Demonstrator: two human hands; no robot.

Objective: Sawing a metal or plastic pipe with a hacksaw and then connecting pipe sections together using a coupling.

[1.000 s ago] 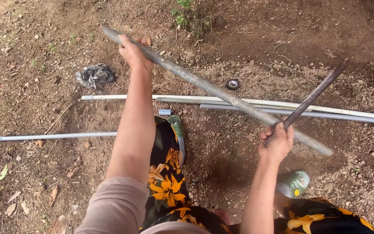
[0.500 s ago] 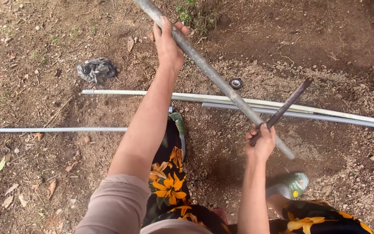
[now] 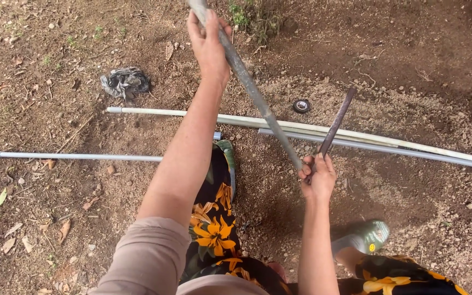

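Hands [image 3: 208, 46] gripping grey pipe [image 3: 252, 90], blade [image 3: 335, 123], open dirt around

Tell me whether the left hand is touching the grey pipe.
Touching. The head view shows the left hand wrapped around the grey pipe, fingers closed over it.

Bare dirt ground [image 3: 422, 229] w/ long pipes [image 3: 356, 134], crumpled rag [image 3: 125, 82], small black ring [image 3: 301, 105] (dry leaves scattered).

Bare, leaf-strewn dirt ground [image 3: 422, 65]
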